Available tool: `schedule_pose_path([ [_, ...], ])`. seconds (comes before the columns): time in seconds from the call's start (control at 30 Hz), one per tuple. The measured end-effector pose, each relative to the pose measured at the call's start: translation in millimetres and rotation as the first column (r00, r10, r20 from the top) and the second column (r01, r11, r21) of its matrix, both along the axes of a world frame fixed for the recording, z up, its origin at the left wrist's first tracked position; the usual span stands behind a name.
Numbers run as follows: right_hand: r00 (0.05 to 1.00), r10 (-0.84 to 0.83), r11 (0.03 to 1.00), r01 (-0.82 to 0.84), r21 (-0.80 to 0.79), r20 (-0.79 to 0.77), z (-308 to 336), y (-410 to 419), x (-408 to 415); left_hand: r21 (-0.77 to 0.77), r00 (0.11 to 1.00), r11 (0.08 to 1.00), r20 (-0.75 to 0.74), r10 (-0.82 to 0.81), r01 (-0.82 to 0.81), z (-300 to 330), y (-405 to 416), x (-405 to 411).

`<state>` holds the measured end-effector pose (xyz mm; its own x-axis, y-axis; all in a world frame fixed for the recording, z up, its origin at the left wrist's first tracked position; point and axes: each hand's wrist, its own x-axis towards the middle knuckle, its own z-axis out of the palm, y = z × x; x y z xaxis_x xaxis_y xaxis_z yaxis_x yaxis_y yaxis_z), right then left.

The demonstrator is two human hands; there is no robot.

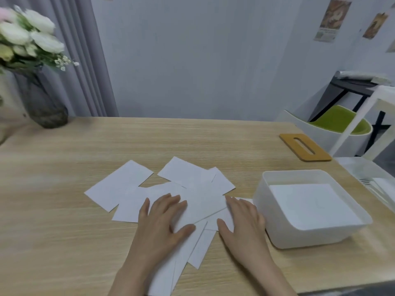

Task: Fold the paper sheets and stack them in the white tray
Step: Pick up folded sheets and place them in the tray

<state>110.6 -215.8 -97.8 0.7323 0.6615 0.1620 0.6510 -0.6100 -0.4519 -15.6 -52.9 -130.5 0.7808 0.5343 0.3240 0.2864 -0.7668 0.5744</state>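
Both your left hand (pixel 164 216) and right hand (pixel 241 218) press flat, fingers spread, gripping nothing, on the loose paper sheets (pixel 198 201) scattered on the surface just beside the white tray (pixel 275 231): light, floppy, slippery stuff, so pinch one by an edge.

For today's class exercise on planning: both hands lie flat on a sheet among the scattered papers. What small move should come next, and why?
Probably fold the top sheet in half: the left hand and right hand already press it flat, and it lies unfolded beside the white tray, which already holds paper.
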Motion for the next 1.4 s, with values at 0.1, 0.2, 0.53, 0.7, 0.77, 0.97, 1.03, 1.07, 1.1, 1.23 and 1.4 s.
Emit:
schedule_pose_path([
  [0.1, 0.997, -0.020, 0.999, 0.023, 0.041, -0.076, 0.3, 3.4, -0.5, 0.019, 0.999, 1.000, -0.031, -0.005, 0.006, 3.3, -1.2, -0.2],
  [0.2, 0.988, -0.036, 0.993, 0.053, 0.110, -0.151, -3.2, 7.9, -0.1, 0.032, 0.999, 0.999, -0.042, -0.005, 0.006, 3.6, -1.8, -0.2],
  [0.53, 0.941, -0.032, 0.955, 0.129, 0.269, -0.336, 5.8, 13.4, 3.3, 0.170, 0.994, 0.985, 0.107, -0.018, -0.001, -11.2, 3.3, 4.7],
  [0.7, 0.944, 0.032, 0.949, 0.074, 0.307, -0.328, 11.0, 15.6, -1.5, 0.217, 0.992, 0.976, 0.121, -0.028, 0.001, -12.4, 2.4, 6.9],
  [0.77, 0.962, 0.023, 0.942, 0.070, 0.327, -0.271, 10.8, 18.3, -3.1, 0.210, 0.992, 0.978, 0.123, -0.034, 0.007, -12.3, 2.2, 6.7],
  [0.97, 0.987, -0.009, 0.913, 0.074, 0.401, -0.162, 16.9, 21.6, -3.6, 0.210, 0.993, 0.978, 0.114, -0.036, 0.011, -6.8, -0.5, 8.0],
  [1.03, 0.991, 0.006, 0.910, 0.048, 0.411, -0.130, 21.5, 20.9, -4.8, 0.218, 0.993, 0.976, 0.113, -0.043, 0.018, -1.5, -1.5, 10.4],
  [1.07, 0.993, 0.008, 0.908, 0.040, 0.418, -0.114, 23.9, 20.6, -5.3, 0.225, 0.992, 0.974, 0.117, -0.056, 0.029, 1.6, -2.2, 12.3],
  [1.1, 0.995, 0.008, 0.904, 0.036, 0.427, -0.101, 26.7, 20.4, -5.7, 0.226, 0.989, 0.973, 0.129, -0.071, 0.040, 5.7, -4.2, 14.0],
  [1.23, 0.994, 0.022, 0.868, 0.032, 0.496, -0.103, 42.1, 19.9, -8.1, 0.073, 0.975, 0.997, 0.222, -0.010, -0.006, 25.3, -12.4, 11.2],
  [1.4, 0.935, 0.118, 0.832, 0.090, 0.547, -0.334, 49.4, 16.9, -11.1, -0.429, 0.939, 0.900, 0.335, 0.077, 0.079, 54.3, -22.2, 0.7],
])
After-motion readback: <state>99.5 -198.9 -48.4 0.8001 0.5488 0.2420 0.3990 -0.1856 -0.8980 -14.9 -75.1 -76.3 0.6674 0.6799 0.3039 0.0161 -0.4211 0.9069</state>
